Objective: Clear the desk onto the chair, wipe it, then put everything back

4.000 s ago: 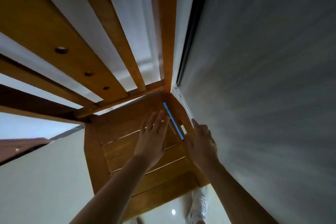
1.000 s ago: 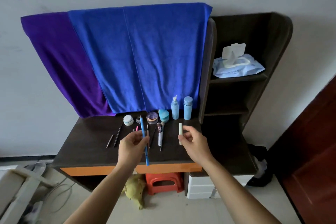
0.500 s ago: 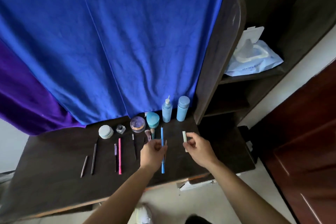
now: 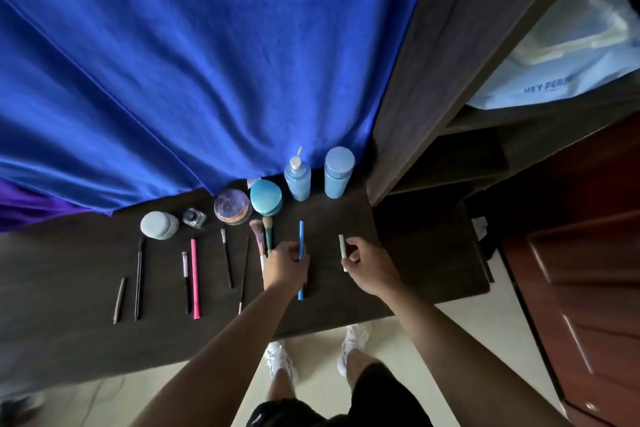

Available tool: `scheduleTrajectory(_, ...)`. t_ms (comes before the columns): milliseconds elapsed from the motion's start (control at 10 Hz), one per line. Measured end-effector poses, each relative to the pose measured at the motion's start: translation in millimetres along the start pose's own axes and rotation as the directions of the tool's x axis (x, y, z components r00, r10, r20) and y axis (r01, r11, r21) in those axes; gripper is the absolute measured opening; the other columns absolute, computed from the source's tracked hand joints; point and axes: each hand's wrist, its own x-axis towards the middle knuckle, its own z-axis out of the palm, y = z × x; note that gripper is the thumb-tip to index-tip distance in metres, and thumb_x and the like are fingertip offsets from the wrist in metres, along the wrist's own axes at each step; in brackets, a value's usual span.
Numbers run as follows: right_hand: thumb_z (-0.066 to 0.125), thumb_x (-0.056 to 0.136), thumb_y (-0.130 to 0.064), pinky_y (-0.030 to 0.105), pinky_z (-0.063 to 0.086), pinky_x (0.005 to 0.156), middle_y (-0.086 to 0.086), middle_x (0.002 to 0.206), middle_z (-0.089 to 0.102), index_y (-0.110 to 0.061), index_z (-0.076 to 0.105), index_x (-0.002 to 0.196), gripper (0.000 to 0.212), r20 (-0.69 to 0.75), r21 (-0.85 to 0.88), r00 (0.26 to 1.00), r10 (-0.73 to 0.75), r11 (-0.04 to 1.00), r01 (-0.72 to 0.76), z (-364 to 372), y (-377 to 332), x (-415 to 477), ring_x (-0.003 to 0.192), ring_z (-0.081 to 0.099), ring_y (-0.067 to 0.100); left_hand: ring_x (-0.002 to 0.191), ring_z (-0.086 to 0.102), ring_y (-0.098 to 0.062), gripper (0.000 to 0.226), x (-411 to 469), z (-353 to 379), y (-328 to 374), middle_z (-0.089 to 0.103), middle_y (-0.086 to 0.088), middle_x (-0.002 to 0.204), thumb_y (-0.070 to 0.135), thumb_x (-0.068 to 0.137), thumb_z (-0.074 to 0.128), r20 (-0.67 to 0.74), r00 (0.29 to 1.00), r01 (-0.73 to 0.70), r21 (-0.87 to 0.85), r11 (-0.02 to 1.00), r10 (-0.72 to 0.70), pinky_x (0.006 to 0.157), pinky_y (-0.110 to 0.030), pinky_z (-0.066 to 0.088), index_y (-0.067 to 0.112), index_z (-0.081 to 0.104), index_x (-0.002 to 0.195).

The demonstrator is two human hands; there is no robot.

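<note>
Blue and slim, the pen [image 4: 301,236] sat gripped in the left hand [image 4: 285,265] at the desk [image 4: 415,253], just in front of the pump bottle [image 4: 298,180], while the right hand [image 4: 372,265] pinched a pale green stick [image 4: 342,246] right of that bottle.

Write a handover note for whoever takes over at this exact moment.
Left hand pinches the blue pencil, right hand pinches the pale green tube, both low over the right end of the desk.
Along the back: jars and two blue bottles; in front, brushes and pencils in a row.
Done: most items are back. Left: set these two down; the chair is out of view, so check it.
</note>
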Motion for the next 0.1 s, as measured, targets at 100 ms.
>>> scheduleTrajectory(100,0.06,0.096,-0.033,0.03,0.051,0.086,-0.003,0.114,0.067,-0.027,0.048,0.142,0.048,0.009,-0.003,1.0,0.019,1.0,-0.019,-4.9,6.6,9.2,0.105,0.064,0.016,0.098,0.066,-0.022,0.026,6.2,5.8,0.8,0.071,0.002,0.09,0.022,0.084,0.069,0.013,1.0,0.009,-0.006,1.0,-0.009,0.07,-0.025,0.039,0.016,0.068,0.109)
